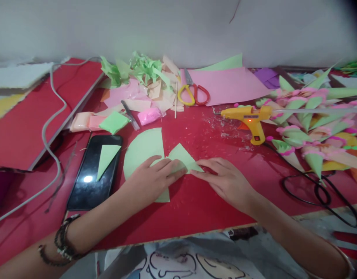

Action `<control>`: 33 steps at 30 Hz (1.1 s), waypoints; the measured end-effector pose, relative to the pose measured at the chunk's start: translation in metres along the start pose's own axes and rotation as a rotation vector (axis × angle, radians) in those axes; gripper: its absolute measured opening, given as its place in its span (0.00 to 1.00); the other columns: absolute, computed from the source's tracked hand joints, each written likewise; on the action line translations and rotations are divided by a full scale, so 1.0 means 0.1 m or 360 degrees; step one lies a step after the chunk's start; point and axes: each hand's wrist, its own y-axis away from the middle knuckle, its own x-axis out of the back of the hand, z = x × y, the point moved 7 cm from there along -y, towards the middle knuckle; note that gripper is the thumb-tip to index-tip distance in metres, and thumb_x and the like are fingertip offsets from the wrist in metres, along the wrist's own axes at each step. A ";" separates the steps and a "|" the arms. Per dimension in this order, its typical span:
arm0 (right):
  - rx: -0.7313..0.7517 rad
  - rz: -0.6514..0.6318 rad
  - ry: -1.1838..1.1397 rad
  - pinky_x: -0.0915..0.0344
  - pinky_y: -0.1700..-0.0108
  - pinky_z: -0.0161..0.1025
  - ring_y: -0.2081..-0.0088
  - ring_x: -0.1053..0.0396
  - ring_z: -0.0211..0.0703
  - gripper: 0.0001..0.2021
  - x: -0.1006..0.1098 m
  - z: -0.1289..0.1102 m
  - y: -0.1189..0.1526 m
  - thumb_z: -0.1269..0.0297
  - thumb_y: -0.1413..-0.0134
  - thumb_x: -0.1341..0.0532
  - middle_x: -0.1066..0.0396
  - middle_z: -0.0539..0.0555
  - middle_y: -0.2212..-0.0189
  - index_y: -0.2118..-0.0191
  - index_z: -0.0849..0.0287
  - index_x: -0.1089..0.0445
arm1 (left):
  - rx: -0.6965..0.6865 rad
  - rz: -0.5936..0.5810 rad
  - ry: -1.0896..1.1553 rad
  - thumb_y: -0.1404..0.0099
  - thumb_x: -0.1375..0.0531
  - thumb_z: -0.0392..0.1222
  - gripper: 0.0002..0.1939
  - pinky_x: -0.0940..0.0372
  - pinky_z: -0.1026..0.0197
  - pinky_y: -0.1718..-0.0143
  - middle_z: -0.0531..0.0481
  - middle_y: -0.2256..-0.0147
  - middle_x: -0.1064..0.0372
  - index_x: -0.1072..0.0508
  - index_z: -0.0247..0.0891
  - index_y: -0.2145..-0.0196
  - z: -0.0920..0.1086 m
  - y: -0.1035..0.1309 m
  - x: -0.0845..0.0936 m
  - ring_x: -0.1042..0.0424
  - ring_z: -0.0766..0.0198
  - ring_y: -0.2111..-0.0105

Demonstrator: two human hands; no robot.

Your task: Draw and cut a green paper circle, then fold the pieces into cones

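A small light green paper piece (182, 154) with a pointed top lies on the red tabletop between my hands. My left hand (156, 172) has its fingers together on the paper's left part, pressing it near the lower edge. At the right corner, my right hand (225, 176) holds the same piece between thumb and fingers. Under and beside my left hand lies a larger, rounded light green paper sheet (145, 149), partly covered by the hand. A narrow green paper triangle (107, 159) rests on a black phone (91, 186) to the left.
A yellow glue gun (248, 116) with a lit orange light lies at right, its black cord (306, 201) looping below. Paper flowers (306, 112) are heaped beyond it. Scissors (194, 95), pink paper (231, 85) and scraps (149, 73) lie along the wall. A white cable (46, 131) crosses the left.
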 end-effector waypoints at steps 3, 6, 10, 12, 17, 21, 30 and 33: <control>-0.0015 -0.0013 -0.0014 0.36 0.54 0.44 0.54 0.37 0.44 0.20 0.01 0.01 0.00 0.77 0.45 0.52 0.31 0.55 0.55 0.54 0.52 0.31 | -0.0005 -0.0059 0.0066 0.39 0.47 0.33 0.23 0.50 0.54 0.46 0.51 0.47 0.39 0.39 0.45 0.47 -0.04 0.10 0.00 0.39 0.61 0.48; -0.0012 -0.0036 -0.0053 0.36 0.55 0.45 0.54 0.37 0.45 0.19 0.01 0.01 0.01 0.76 0.45 0.52 0.31 0.55 0.56 0.54 0.53 0.30 | 0.0012 -0.0086 0.0127 0.40 0.49 0.31 0.23 0.56 0.53 0.42 0.53 0.46 0.40 0.38 0.46 0.48 -0.06 0.22 0.04 0.41 0.63 0.46; -0.0028 -0.0051 -0.0234 0.36 0.55 0.46 0.54 0.37 0.45 0.17 0.03 0.06 -0.01 0.75 0.45 0.50 0.32 0.56 0.55 0.55 0.54 0.30 | 0.0054 -0.0076 0.0160 0.42 0.51 0.27 0.25 0.60 0.53 0.40 0.54 0.46 0.39 0.36 0.46 0.49 -0.09 0.33 0.07 0.40 0.65 0.47; -0.0067 -0.0063 -0.0381 0.36 0.55 0.44 0.55 0.36 0.44 0.13 0.04 0.12 -0.04 0.72 0.44 0.48 0.32 0.55 0.55 0.59 0.54 0.29 | 0.0049 -0.0085 0.0165 0.42 0.52 0.26 0.25 0.61 0.53 0.40 0.54 0.47 0.39 0.35 0.45 0.50 -0.10 0.34 0.07 0.39 0.65 0.48; -0.0238 -0.0164 -0.0558 0.38 0.52 0.45 0.54 0.36 0.45 0.06 0.04 0.24 -0.14 0.64 0.47 0.42 0.34 0.56 0.56 0.63 0.57 0.32 | 0.0015 -0.0083 0.0345 0.42 0.53 0.28 0.20 0.58 0.53 0.41 0.54 0.49 0.35 0.31 0.43 0.56 -0.15 0.29 0.09 0.36 0.65 0.51; -0.0321 -0.0191 -0.0574 0.39 0.51 0.46 0.53 0.38 0.47 0.16 0.01 0.18 -0.21 0.62 0.50 0.40 0.37 0.57 0.56 0.54 0.58 0.36 | 0.0179 0.0015 0.0514 0.39 0.50 0.35 0.12 0.42 0.53 0.49 0.51 0.53 0.33 0.32 0.42 0.59 -0.22 0.20 0.09 0.33 0.61 0.55; -0.0357 -0.0071 -0.0641 0.38 0.57 0.42 0.59 0.36 0.44 0.02 0.00 0.07 -0.24 0.67 0.48 0.42 0.35 0.55 0.62 0.70 0.58 0.34 | 0.0911 0.0235 0.1078 0.52 0.36 0.46 0.35 0.36 0.57 0.63 0.47 0.62 0.36 0.45 0.37 0.49 -0.40 0.06 -0.11 0.33 0.58 0.63; -0.0369 -0.0022 -0.0674 0.39 0.57 0.42 0.59 0.37 0.43 0.03 0.01 0.08 -0.24 0.68 0.48 0.42 0.34 0.55 0.62 0.71 0.58 0.34 | 0.0968 0.0317 0.0986 0.52 0.36 0.49 0.30 0.38 0.54 0.60 0.46 0.59 0.39 0.40 0.37 0.54 -0.37 0.12 -0.11 0.36 0.57 0.59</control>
